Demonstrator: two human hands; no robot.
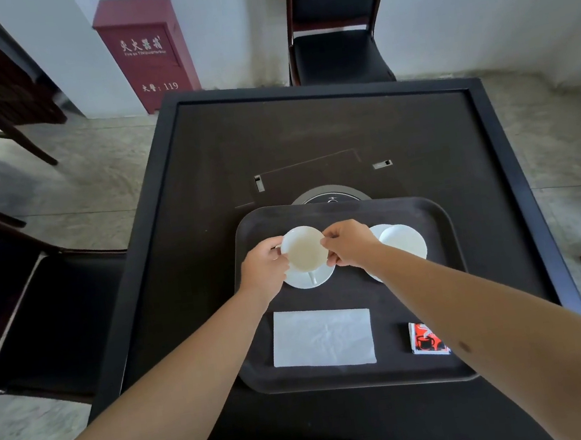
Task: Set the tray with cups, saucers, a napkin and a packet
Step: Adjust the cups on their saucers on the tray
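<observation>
White china is the business here: both hands hold one cup (303, 248) by its rim, the left hand (264, 267) curled round its left side, the right hand (349, 245) pinching the right edge, directly over a saucer (309, 279) at the back left of the dark tray (444, 221). Whether the cup has touched down I can't quite tell. Just right sits a second cup (404, 241), partly behind the right forearm; napkin (322, 337) and packet (427, 340) lie nearer, well clear.

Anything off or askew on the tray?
Nothing spilled or broken. The cup, held by both hands over the left saucer, looks faintly stained inside. The napkin and packet lie flat.
</observation>
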